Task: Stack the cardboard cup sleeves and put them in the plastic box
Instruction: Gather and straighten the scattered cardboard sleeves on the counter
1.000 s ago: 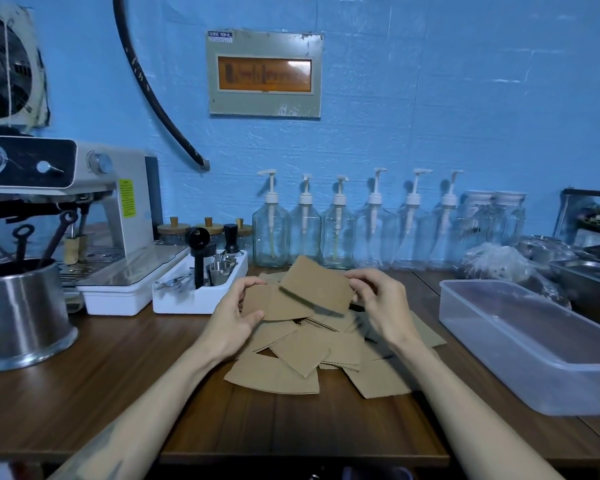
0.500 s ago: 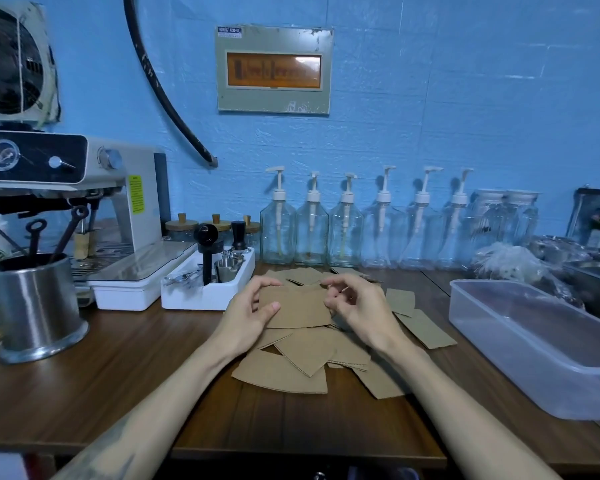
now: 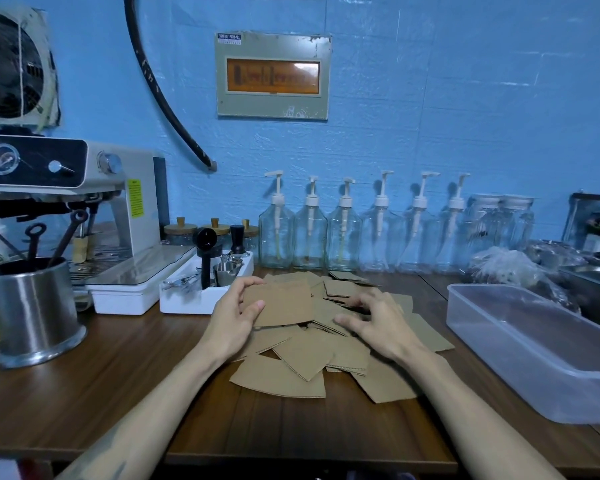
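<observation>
A: where's everything at?
B: left hand (image 3: 234,317) pinches a small stack of sleeves (image 3: 280,304) over the loose pile (image 3: 312,355) mid-table. Right hand (image 3: 378,323) hovers spread, fingers relaxed, holding nothing. Plastic box (image 3: 534,368) sits right, nothing in it.

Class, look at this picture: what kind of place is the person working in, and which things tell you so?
Probably a café prep counter: an espresso machine, a row of pump bottles, and loose cardboard cup sleeves on the wooden counter.
</observation>
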A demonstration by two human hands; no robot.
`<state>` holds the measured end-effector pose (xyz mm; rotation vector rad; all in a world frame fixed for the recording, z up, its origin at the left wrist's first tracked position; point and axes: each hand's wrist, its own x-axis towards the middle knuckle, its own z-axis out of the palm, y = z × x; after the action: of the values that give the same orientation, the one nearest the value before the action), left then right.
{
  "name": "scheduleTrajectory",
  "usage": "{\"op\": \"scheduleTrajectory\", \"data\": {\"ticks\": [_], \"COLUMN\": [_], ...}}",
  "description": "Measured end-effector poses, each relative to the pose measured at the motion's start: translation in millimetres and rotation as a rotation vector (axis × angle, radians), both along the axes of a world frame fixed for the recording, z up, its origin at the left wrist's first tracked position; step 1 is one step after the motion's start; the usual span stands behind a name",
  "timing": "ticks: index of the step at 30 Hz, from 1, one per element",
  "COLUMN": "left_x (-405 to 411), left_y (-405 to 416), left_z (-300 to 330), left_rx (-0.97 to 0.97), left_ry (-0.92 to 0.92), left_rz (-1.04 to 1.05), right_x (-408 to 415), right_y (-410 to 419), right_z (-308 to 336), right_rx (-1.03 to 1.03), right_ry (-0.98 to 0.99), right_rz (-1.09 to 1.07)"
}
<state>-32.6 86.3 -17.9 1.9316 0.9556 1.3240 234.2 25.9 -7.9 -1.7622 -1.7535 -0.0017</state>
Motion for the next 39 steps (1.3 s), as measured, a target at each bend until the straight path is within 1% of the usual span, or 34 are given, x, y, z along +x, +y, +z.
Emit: {"op": "scheduleTrajectory", "data": {"ticks": [2,5,10,18,20,23,26,28,29,30,33,35,37,39], "left_x": [0.2,-1.6,0.8,0.8,0.8,0.4,0.0,0.5,0.9,1.4,3.1,2.8,2.2,1.5], "left_y": [0.2,4.1,-0.5,4.2,4.8,6.3,6.6,7.5,7.7,7.4,8.0,8.6,8.6,9.7], "left_z": [-1.7,-3.4,-0.3,-9.0,-9.7,-9.6,-9.5,-9.1,-9.1,-9.1,-10.1,-11.0,-11.0,-11.5], "left_rx": [-0.001,0.002,-0.053,0.002,-0.007,-0.019,-0.025,-0.04,-0.051,-0.06,-0.075,-0.082,-0.092,-0.085], "left_ry": [0.03,0.019,-0.014,0.147,0.156,0.166,0.178,0.184,0.188,0.195,0.23,0.236,0.234,0.238], "left_rz": [0.002,0.019,-0.012,0.004,-0.008,-0.01,-0.014,-0.012,-0.016,-0.025,-0.033,-0.03,-0.026,-0.011], "right_x": [-4.1,-7.0,-1.7,7.6,9.2,11.3,12.4,11.3,9.5,7.5,-0.4,-4.1,-6.2,-8.6], "right_y": [-1.4,-1.5,1.0,2.6,4.6,4.5,1.3,-0.7,-2.3,-3.2,-4.5,-3.3,-1.5,-2.1], "right_z": [0.3,0.9,2.2,5.7,5.7,7.9,18.5,26.0,29.4,30.6,31.3,28.6,24.7,19.7], "right_rx": [-0.069,-0.139,-0.097,0.012,-0.006,0.024,0.214,0.353,0.406,0.437,0.452,0.44,0.38,0.262], "right_ry": [-0.054,-0.095,-0.024,0.055,0.173,0.422,0.627,0.827,0.892,0.914,0.884,0.825,0.728,0.591], "right_rz": [-0.006,-0.029,-0.038,-0.073,-0.03,0.033,0.021,0.082,0.124,0.152,0.201,0.205,0.206,0.219]}}
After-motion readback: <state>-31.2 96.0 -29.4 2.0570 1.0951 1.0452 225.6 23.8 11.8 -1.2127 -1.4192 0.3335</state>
